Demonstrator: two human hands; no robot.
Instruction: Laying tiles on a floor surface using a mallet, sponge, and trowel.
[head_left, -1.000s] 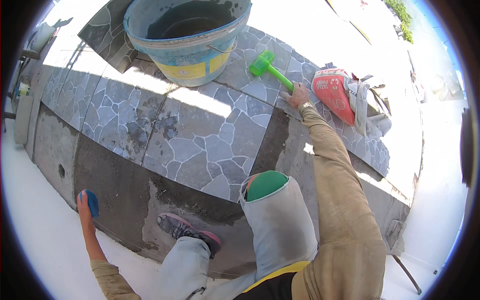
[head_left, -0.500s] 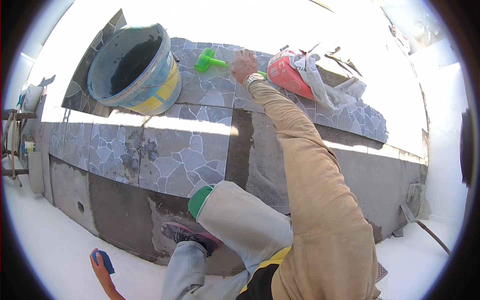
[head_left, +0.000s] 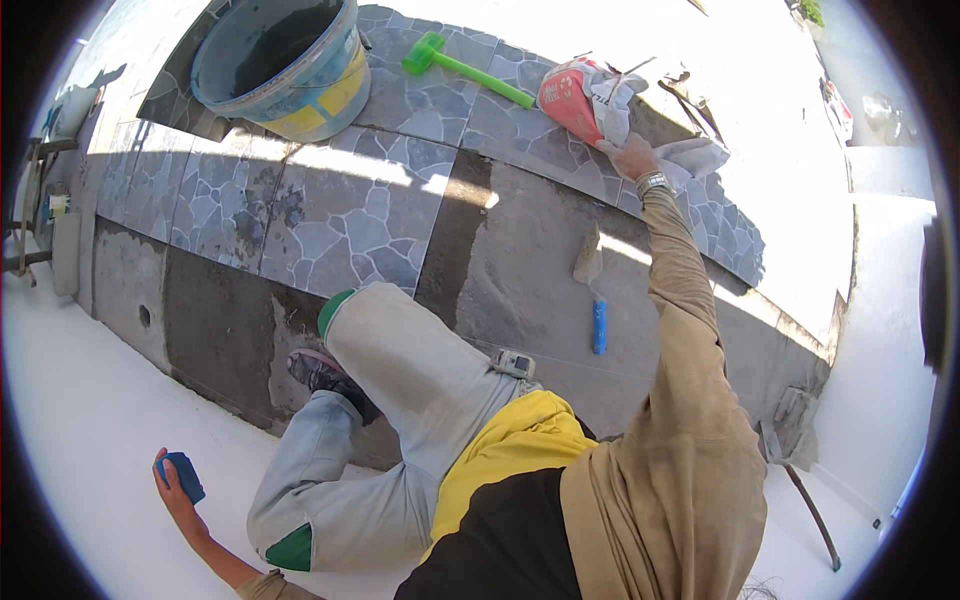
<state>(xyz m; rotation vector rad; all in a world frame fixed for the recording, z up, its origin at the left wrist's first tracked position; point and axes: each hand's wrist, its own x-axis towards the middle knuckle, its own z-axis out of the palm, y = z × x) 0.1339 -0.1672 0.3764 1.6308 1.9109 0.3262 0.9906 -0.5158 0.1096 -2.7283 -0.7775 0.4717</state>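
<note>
My right hand [head_left: 632,158] is closed on the edge of a red and white bag [head_left: 572,100], which lies crumpled on the stone-patterned tiles [head_left: 345,225]. Left of the bag, a bright green mallet [head_left: 470,72] rests on the tiles, its handle end near the bag. At the lower left, my left hand [head_left: 178,490] holds a blue sponge-like block [head_left: 186,476] above the white floor. On the grey bed in front of me lies a trowel [head_left: 598,315] with a blue handle.
A big blue bucket [head_left: 345,95] with a yellow label and dark contents stands at the far left. My bent legs [head_left: 400,350] are over the grey bed. A long-handled tool [head_left: 812,515] leans at the right, and a wooden stand [head_left: 35,200] is at the left edge.
My right hand has left the mallet's handle and moved right to the bag. The view has shifted, bringing the trowel into sight. My left hand still holds the blue block.
</note>
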